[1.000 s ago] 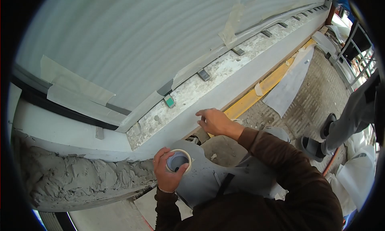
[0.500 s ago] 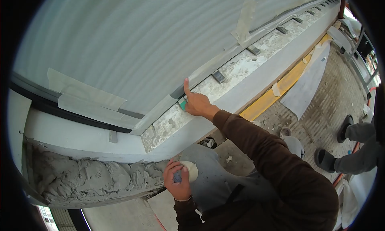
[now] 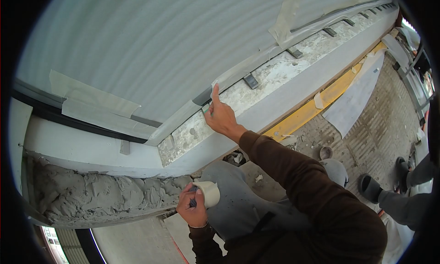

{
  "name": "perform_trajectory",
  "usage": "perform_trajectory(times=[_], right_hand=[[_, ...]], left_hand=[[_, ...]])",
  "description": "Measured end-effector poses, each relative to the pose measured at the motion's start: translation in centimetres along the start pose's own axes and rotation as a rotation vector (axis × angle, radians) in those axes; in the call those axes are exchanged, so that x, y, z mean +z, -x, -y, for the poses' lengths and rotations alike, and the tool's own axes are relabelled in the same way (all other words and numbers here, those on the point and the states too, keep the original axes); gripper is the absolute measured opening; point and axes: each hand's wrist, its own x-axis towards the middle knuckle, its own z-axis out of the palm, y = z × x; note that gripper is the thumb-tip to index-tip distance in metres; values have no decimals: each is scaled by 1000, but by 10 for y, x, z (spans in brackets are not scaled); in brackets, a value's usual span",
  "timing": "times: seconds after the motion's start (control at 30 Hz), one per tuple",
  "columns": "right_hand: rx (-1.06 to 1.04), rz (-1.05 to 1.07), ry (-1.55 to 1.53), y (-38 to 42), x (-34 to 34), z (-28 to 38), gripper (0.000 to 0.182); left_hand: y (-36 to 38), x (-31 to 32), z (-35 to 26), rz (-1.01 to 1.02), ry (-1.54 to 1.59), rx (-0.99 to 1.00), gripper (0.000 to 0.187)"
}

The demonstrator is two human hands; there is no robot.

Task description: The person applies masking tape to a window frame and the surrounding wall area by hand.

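My left hand (image 3: pixel 192 208) is closed around a cream roll of masking tape (image 3: pixel 209 194), above the grey trousers of my bent leg. My right hand (image 3: pixel 222 117) has its index finger stretched out, the tip on the tape strip (image 3: pixel 247 70) along the lower edge of the sheeted panel (image 3: pixel 151 44). Its other fingers are bent and partly hidden, with no object visible in them. Beside its thumb, a small green piece (image 3: pixel 205 108) shows at the frame. Below the frame runs a rough, whitish ledge (image 3: pixel 192 134) with dark spacer blocks (image 3: pixel 251 81).
A trough of wet grey mortar (image 3: pixel 105 195) lies at the lower left. On the right are a yellow board (image 3: pixel 302 115), a loose white sheet (image 3: pixel 357 101) and a small round cup (image 3: pixel 326 152). Another person's legs and dark shoes (image 3: pixel 369 188) are at the far right.
The view has shifted slightly. My right fingertip stays near the tape's edge, while the hand has turned and covers more of the green piece. The tape roll now shows more of its side.
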Motion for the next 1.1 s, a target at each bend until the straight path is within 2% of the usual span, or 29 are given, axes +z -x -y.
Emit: perform_trajectory(times=[0.07,0.1,0.13,0.2,0.23,0.27,0.3,0.33,0.37,0.43,0.5,0.53,0.6,0.63,0.7,0.73,0.8,0.83,0.9,0.97,1.1], right_hand=[[10,83,54,-12,-5,2,98],[18,168,113,-18,-8,4,99],[20,167,107,-22,-11,6,99],[39,150,176,-28,-18,12,82],[36,164,177,-33,-30,20,82],[25,196,198,-39,-45,27,66],[10,237,217,-43,-59,38,52],[0,321,198,-47,-72,49,43],[-15,412,182,-48,-85,61,36],[-45,690,32,-44,-107,92,52],[-143,903,5,-29,-111,110,64],[-179,953,18,-19,-105,115,64],[-358,1041,27,1,-97,122,71],[-369,1072,17,6,-88,124,70],[-451,926,42,20,-76,128,52],[-456,927,55,19,-69,128,52],[-440,846,35,20,-57,125,27],[-439,843,46,22,-54,125,27],[-453,773,27,30,-48,124,12],[-461,762,47,29,-48,120,10],[-601,679,167,35,-49,126,6]], left_hand=[[-1,-7,0,61,-51,33,16],[-2,-13,-5,206,-108,113,10],[-3,-17,-11,352,-165,191,10],[-4,-18,-28,418,-254,241,15],[-5,-16,-35,478,-335,285,22],[-5,-14,-38,469,-333,263,22],[-7,-16,-39,528,-457,344,24],[-10,-18,-39,582,-582,420,25],[-14,-19,-36,557,-584,377,25],[-18,-20,-28,537,-247,166,24],[-24,-11,-36,404,-156,-4,24],[-30,-8,-39,327,-62,-103,24],[-41,-2,-35,257,-42,-81,24],[-47,2,-35,245,-29,-38,23],[-53,9,-35,166,52,49,23],[-54,10,-28,177,73,-8,25],[-55,17,-24,197,107,-62,28],[-55,20,-25,179,228,-94,30],[-54,21,-28,165,349,-134,33],[-54,17,-33,274,191,-10,31],[-48,22,-4,293,76,13,30]])
